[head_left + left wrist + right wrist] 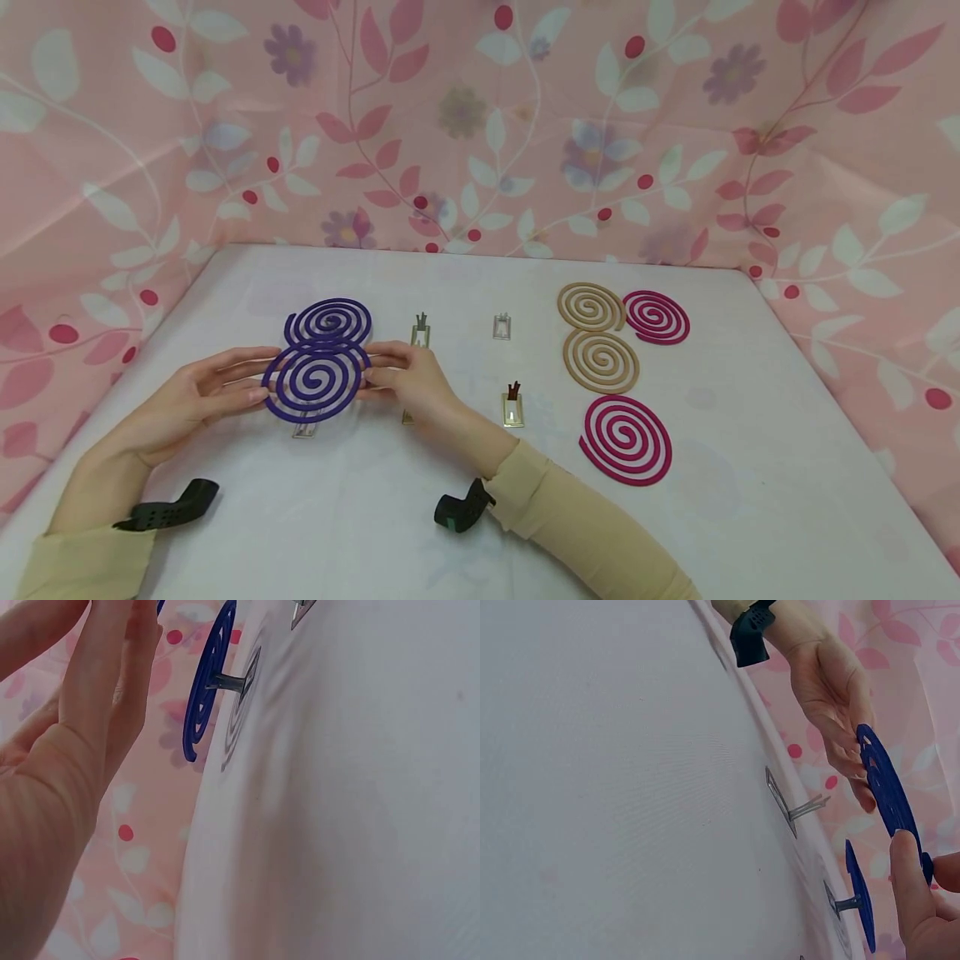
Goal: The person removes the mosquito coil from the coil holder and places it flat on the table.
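A purple mosquito coil [318, 382] is held raised above the table between both hands. My left hand [191, 400] pinches its left edge between thumb and fingers, while my right hand [420, 385] pinches the right edge. Under it, partly hidden, is a small metal coil stand [304, 430]; its upright prongs [808, 808] stand apart from the held coil in the right wrist view. Just behind, a second purple coil [332, 320] sits level on its own stand [229, 682], lifted off the tabletop. Only a sliver of the held coil [160, 606] shows in the left wrist view.
To the right lie two tan coils [602, 360] and two magenta coils [627, 439]. Several small metal stands, such as a gold one [513, 410] and a silver one [502, 327], are spread mid-table. Floral cloth [465, 125] surrounds the white table [720, 500].
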`<state>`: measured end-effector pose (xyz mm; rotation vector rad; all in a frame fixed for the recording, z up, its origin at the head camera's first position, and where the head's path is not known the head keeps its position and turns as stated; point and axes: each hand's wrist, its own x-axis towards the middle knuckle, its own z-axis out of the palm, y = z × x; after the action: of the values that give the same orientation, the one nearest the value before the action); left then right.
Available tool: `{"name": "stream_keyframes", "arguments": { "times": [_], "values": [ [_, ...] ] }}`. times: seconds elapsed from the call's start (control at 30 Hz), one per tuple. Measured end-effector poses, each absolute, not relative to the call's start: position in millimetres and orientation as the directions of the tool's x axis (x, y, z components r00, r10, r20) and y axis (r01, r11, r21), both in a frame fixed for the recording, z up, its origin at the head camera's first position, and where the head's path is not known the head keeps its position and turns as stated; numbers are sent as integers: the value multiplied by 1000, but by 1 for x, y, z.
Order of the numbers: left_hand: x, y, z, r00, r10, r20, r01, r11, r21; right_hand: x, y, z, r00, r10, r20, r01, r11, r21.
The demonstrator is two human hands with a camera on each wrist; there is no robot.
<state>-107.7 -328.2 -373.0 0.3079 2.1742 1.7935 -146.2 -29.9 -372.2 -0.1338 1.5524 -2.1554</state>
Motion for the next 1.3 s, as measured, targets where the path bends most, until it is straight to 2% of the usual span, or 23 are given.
{"name": "stream_keyframes", "arguments": {
  "times": [0.3,0.6,0.83,1.03,1.3],
  "values": [
    [-112,-315,-375,-938,343,-50,-36,48,998,-155,-19,-365,-874,-442,-202,338,-254,-906],
    [-124,-272,-368,-959,243,-144,-172,-98,980,-171,18,-351,-877,-442,-190,327,-256,-910],
    [-135,-224,-355,-949,272,-162,-231,-247,941,-176,59,-344,-902,-392,-180,314,-311,-897],
    [-140,-192,-342,-933,300,-200,-290,-294,911,-176,91,-339,-910,-377,-171,309,-343,-887],
    [-153,-155,-339,-929,321,-184,-293,-333,896,-174,127,-337,-925,-346,-155,290,-383,-877]
  ]
}}
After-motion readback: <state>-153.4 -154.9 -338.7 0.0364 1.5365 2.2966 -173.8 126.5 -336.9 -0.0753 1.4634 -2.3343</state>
